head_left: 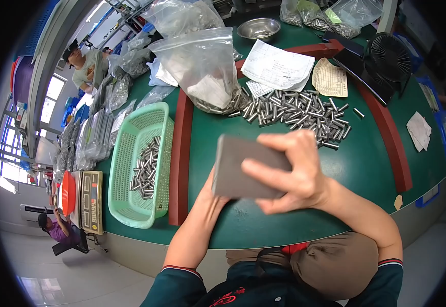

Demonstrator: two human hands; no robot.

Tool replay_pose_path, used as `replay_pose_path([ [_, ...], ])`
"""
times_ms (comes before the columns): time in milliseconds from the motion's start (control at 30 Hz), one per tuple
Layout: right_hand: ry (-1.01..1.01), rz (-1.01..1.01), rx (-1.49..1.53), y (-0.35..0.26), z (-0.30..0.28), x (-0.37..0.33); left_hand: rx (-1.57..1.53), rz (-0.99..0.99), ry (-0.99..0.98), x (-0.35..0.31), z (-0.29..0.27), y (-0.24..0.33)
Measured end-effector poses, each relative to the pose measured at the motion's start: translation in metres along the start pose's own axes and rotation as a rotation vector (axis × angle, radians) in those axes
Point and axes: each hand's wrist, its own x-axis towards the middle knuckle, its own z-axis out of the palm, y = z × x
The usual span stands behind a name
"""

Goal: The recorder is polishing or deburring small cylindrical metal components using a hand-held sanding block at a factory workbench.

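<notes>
A flat, grey-brown rectangular block [248, 166] is in front of me over the table, one broad face turned up to view. My left hand [219, 195] goes behind the block. Only its wrist edge shows; its fingers are hidden. Over the block's right part lies my right hand [302, 176], blurred, with fingers spread. One finger crosses the face, another lies along the far edge, and the thumb is near the lower right corner. Beyond my hands, a loose pile of short shiny metal pins [304, 112] lies on the green table [345, 169].
On the left, a green plastic basket [164, 153] holds more pins beside a dark red bar [180, 153]. A plastic bag [202, 66], papers [276, 64], a metal bowl [258, 28] and a black fan [390, 56] stand farther back. A weighing scale [91, 199] is far left.
</notes>
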Motion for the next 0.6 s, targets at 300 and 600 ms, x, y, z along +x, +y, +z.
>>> replay_pose_path([
  [300,0.012,-0.037,-0.036,0.002,0.001,-0.003,0.222,0.130,0.428,-0.001,0.006,-0.012],
  [600,0.118,0.260,-0.282,0.033,-0.011,-0.003,0.394,0.208,0.135,0.004,0.016,-0.007],
])
